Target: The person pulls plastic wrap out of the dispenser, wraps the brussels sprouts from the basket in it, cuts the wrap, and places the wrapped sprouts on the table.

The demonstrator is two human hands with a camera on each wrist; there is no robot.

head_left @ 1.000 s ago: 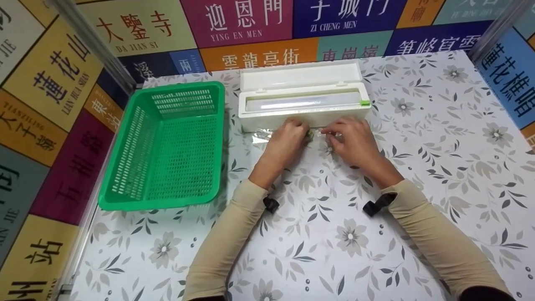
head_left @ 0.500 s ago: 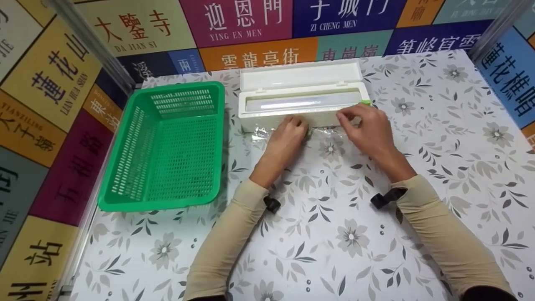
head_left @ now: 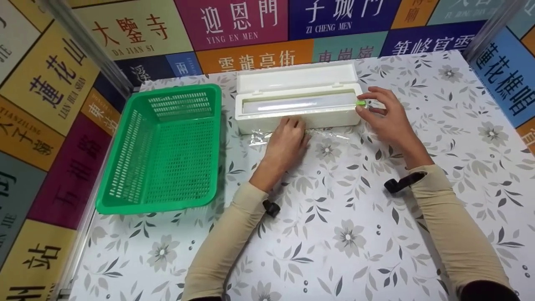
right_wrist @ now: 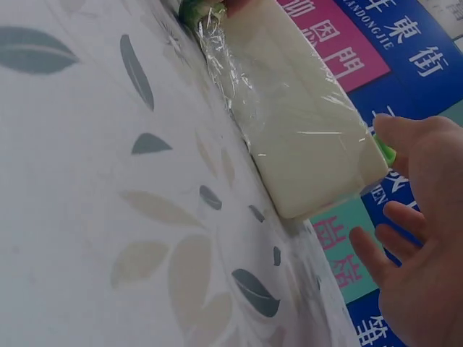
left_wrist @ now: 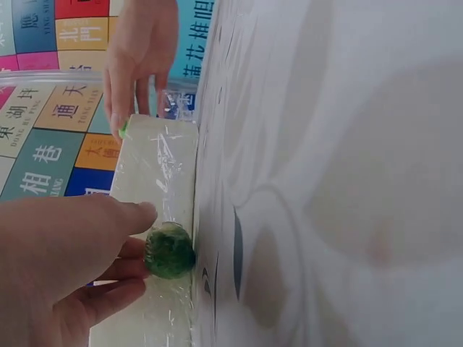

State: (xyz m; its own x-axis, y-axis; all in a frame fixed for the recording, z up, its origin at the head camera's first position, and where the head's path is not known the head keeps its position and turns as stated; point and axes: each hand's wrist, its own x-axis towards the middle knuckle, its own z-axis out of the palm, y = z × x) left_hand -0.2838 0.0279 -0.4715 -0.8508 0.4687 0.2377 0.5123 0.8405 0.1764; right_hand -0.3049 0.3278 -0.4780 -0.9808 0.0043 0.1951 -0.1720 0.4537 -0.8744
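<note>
A white cling film dispenser (head_left: pixel 326 120) stands with its lid up, its roll (head_left: pixel 301 103) showing inside. Clear film (left_wrist: pixel 163 148) hangs down the front face and spreads onto the table. Close to that face, my left hand (head_left: pixel 286 140) holds a small round green vegetable (left_wrist: pixel 168 249), like a broccoli floret, with film over it. In the head view the hand hides it. At the dispenser's right end, thumb and forefinger of my right hand (head_left: pixel 388 119) pinch the bright green slide cutter (head_left: pixel 361 103); the other fingers are spread.
A green plastic basket (head_left: pixel 218 146) with slotted walls stands left of the dispenser. The table wears a floral white cover (head_left: pixel 347 238). Panels with large lettering (head_left: pixel 238 21) rise behind and at both sides.
My right hand has let go of the film near the left hand and moved right, up to the slide cutter. The left hand has stayed almost still at the dispenser's front.
</note>
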